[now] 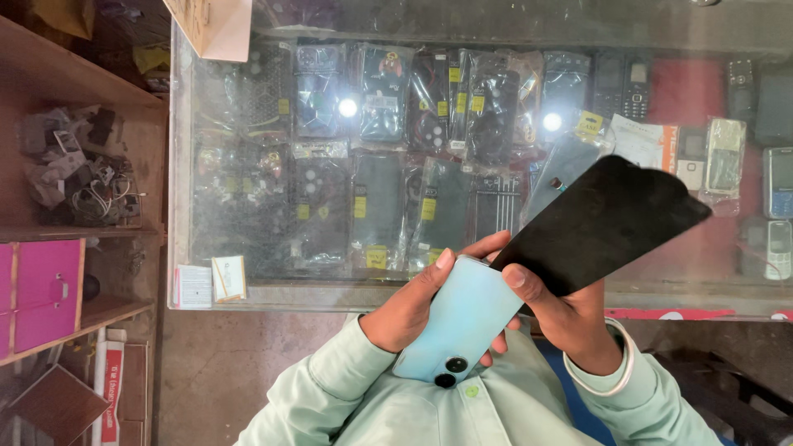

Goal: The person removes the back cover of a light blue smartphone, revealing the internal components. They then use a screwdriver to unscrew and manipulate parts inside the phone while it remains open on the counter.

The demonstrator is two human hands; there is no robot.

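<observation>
- Glass counter (206, 272) fills the upper frame; packaged phone covers (380, 165) and keypad phones (776, 206) lie inside it.
- Left hand (413, 310) is wrapped around a light blue phone (467, 326) at lower centre, camera side up.
- Right hand (570, 318) pinches the black screen panel (603, 223), lifted at an angle.
- Risk: the thin panel could crack if flexed, or slip onto the glass.
- Wooden shelf (49, 74) at upper left holds tangled chargers (78, 165).

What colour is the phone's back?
Pale blue, with two black camera lenses, on the phone; head view.
</observation>
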